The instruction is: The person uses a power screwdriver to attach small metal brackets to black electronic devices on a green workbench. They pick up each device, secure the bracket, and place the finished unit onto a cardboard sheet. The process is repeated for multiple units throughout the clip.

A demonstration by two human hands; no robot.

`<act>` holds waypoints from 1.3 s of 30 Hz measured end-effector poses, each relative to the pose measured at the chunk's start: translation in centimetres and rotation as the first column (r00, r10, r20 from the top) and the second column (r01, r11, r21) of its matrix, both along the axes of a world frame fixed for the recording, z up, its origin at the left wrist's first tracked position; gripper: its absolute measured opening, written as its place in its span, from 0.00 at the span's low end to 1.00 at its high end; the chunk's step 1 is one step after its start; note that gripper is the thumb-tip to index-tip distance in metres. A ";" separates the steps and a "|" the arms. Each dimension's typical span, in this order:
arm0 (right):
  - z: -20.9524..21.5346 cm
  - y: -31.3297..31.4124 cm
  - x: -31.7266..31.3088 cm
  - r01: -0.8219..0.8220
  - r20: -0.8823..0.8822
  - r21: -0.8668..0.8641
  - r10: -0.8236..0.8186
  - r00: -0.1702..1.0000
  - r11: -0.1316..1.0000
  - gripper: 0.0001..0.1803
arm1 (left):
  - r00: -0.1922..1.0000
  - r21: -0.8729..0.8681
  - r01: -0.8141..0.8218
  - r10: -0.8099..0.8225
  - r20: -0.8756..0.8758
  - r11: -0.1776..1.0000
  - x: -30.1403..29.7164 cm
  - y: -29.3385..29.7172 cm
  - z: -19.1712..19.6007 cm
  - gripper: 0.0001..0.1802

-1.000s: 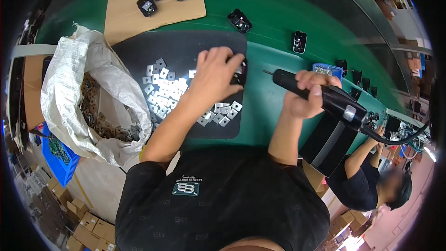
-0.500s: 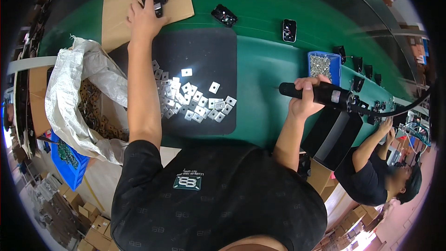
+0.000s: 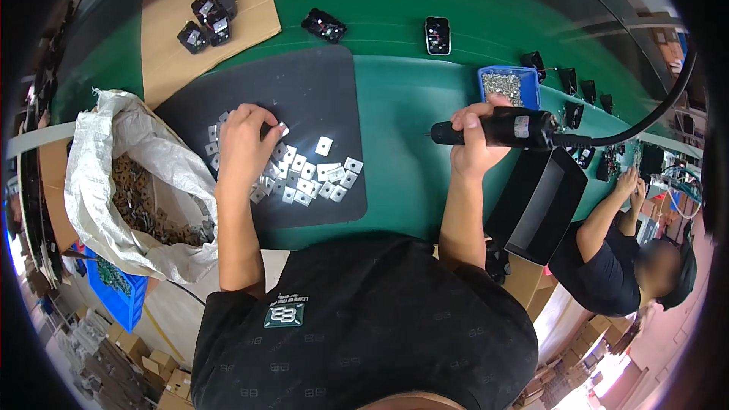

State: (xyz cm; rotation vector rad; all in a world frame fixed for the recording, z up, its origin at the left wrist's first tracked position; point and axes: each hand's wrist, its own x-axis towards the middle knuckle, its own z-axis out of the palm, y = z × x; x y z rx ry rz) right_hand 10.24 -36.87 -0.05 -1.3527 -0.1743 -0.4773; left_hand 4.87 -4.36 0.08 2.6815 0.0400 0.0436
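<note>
My left hand is over the dark mat, thumb and fingertips pinching a small square metal plate. Beside and below it lies a loose pile of similar silvery plates, each with a hole; the hand hides part of it. My right hand grips a black electric screwdriver held level, its tip pointing left and a thick cable leaving its right end. Just beyond that hand stands a blue bin of small metal screws or similar parts.
Black housings rest on a cardboard sheet; two more, including a white-rimmed one, lie on the green bench. A white sack of metal parts is at left, a black tray at right. A co-worker works far right.
My left hand has left the black housings on the cardboard and come back to the plates, taking hold of one. My right hand keeps the screwdriver. The whole view has shifted slightly.
</note>
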 end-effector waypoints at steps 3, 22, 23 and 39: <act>-0.3 0.1 -0.4 0.014 0.015 0.082 -0.016 1.000 0.997 0.26 | 0.999 0.043 0.028 -0.027 -0.028 0.999 -0.4 -0.5 0.7 0.16; -1.1 -0.8 -1.0 -0.055 0.066 0.155 0.046 0.997 0.986 0.26 | 0.960 -0.027 0.269 -0.270 -0.073 0.963 -0.1 -3.0 2.1 0.17; -1.1 -0.8 -1.0 -0.059 0.059 0.168 0.049 0.997 0.984 0.26 | 0.954 -0.018 0.292 -0.292 -0.069 0.956 0.0 -2.6 1.8 0.18; -0.8 -0.7 -1.1 -0.069 0.071 0.166 0.058 0.996 0.984 0.26 | 0.993 -0.225 -0.088 0.068 -0.096 0.970 3.3 -4.3 0.3 0.08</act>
